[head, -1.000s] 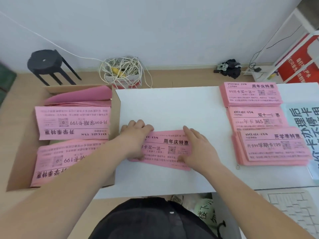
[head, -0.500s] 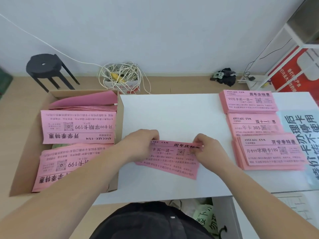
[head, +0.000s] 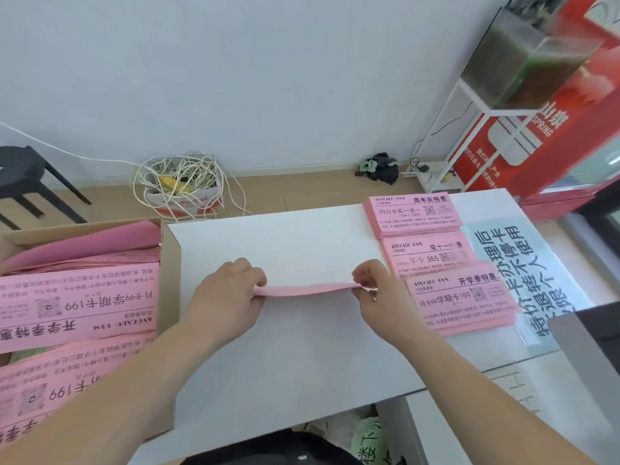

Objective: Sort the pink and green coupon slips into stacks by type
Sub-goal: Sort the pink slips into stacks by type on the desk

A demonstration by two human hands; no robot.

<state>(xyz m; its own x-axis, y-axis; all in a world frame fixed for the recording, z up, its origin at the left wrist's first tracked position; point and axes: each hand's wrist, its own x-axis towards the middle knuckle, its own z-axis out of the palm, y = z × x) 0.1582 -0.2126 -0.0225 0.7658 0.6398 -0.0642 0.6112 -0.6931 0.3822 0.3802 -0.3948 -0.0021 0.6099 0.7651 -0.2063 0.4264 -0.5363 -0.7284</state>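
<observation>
Over the middle of the white table (head: pixel 302 347), both my hands hold a thin bundle of pink slips (head: pixel 305 290), seen nearly edge-on. My left hand (head: pixel 228 297) grips its left end and my right hand (head: pixel 375 297) pinches its right end. Three sorted pink stacks lie at the table's right: a far stack (head: pixel 412 214), a middle stack (head: pixel 427 256) and a near stack (head: pixel 459 302), each with different print. A cardboard box (head: pixel 169 297) at my left holds many unsorted pink slips (head: pixel 77 300). No green slips show.
A pale blue printed sheet (head: pixel 523 273) lies to the right of the stacks. On the floor behind are a tangle of white cord in a small box (head: pixel 181 186), a black stool (head: pixel 23 182), a white rack (head: pixel 469 129) and a red sign (head: pixel 536 129).
The bundle lay flat on the table under both hands. Both hands have since lifted it and tilted it until it shows edge-on, and my view has tilted up.
</observation>
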